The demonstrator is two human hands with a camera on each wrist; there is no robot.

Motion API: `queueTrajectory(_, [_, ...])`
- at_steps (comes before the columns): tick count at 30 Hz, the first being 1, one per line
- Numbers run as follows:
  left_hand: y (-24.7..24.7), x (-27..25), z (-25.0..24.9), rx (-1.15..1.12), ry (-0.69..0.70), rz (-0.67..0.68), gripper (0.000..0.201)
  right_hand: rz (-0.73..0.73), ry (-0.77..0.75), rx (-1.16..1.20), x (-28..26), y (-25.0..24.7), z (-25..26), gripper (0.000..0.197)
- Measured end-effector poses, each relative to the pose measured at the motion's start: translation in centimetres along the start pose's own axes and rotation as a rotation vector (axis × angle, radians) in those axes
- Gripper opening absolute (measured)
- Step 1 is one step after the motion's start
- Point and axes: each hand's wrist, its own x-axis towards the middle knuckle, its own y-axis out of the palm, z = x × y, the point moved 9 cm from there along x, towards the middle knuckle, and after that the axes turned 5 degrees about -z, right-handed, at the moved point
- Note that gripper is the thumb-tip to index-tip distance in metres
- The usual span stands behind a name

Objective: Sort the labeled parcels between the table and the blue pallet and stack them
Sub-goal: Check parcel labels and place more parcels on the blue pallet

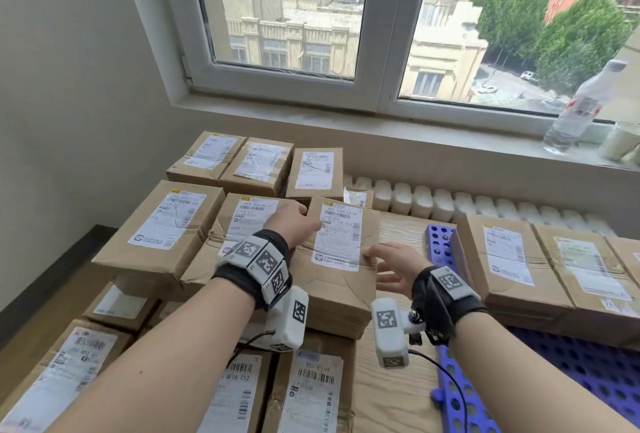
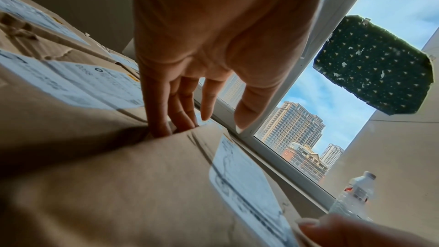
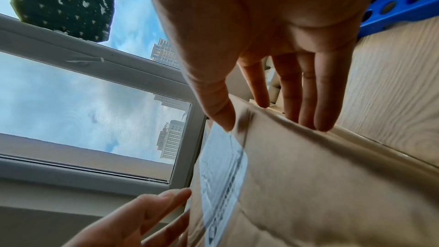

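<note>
A brown cardboard parcel (image 1: 332, 290) with a white label lies at the right end of a raised row of parcels on the wooden table (image 1: 391, 398). My left hand (image 1: 294, 225) reaches over its far left corner; its fingers (image 2: 164, 115) run straight down into the gap beside the neighbouring parcel (image 1: 214, 245), and the thumb hangs free. My right hand (image 1: 391, 266) is at the parcel's right edge, thumb (image 3: 213, 104) touching the label, straight fingers (image 3: 308, 100) against the side face. The blue pallet (image 1: 588, 363) lies to the right and carries labeled parcels (image 1: 512, 259).
More labeled parcels fill the table: a back row (image 1: 256, 162), a left one (image 1: 162, 228) and a front row (image 1: 311, 391). A white radiator (image 1: 450, 204) runs under the window. A plastic bottle (image 1: 581, 110) and a cup (image 1: 620, 140) stand on the sill.
</note>
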Motion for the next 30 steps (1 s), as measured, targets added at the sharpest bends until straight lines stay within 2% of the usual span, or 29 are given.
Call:
queueTrajectory(1, [0.1,-0.4,-0.2,-0.005,0.013,0.009,0.003,-0.006,-0.002,0.006,-0.1,-0.2,-0.1,0.028])
queueTrajectory(3, [0.3,-0.5,-0.5,-0.003,0.047,0.017,0.041,-0.017,-0.009,0.019,-0.4,-0.6,-0.2,0.027])
queueTrajectory(4, [0.5,-0.7,-0.8,-0.015,0.044,0.029,0.047,-0.022,-0.014,0.027,-0.6,-0.9,-0.1,0.025])
queueTrajectory(5, [0.5,-0.7,-0.9,-0.021,0.068,0.020,0.043,-0.027,-0.024,0.035,-0.8,-1.2,0.0,0.023])
queueTrajectory(9, [1.0,-1.7,-2.1,-0.074,0.100,0.030,0.007,-0.079,-0.088,0.042,-1.9,-3.1,0.9,0.023])
queueTrajectory(14, [2.1,-3.5,-4.2,-0.166,0.155,0.057,0.005,-0.244,-0.206,0.025,-3.6,-6.8,1.4,0.010])
queueTrajectory(16, [2.8,-4.2,-4.8,-0.199,0.171,0.072,0.019,-0.305,-0.219,0.047,-4.5,-8.2,1.1,0.018])
queueTrajectory(18, [3.8,-4.7,-5.3,-0.236,0.175,0.094,0.049,-0.355,-0.220,0.062,-5.6,-9.6,0.5,0.030])
queueTrajectory(19, [4.5,-4.8,-5.4,-0.259,0.191,0.100,0.057,-0.384,-0.225,0.067,-6.3,-10.3,0.2,0.031])
queueTrajectory(21, [5.8,-5.9,-6.1,-0.268,0.225,0.128,0.050,-0.437,-0.229,0.098,-7.6,-11.7,-0.7,0.031])
queueTrajectory(25, [9.4,-8.0,-6.9,-0.263,0.270,0.240,0.059,-0.551,-0.222,0.171,-10.2,-14.6,-3.3,0.030])
queueTrajectory(28, [12.3,-9.5,-6.9,-0.289,0.257,0.316,0.051,-0.603,-0.217,0.207,-11.8,-17.0,-5.3,0.013])
queueTrajectory(30, [13.8,-10.5,-7.1,-0.287,0.258,0.332,0.047,-0.620,-0.214,0.228,-12.6,-18.4,-6.7,0.014])
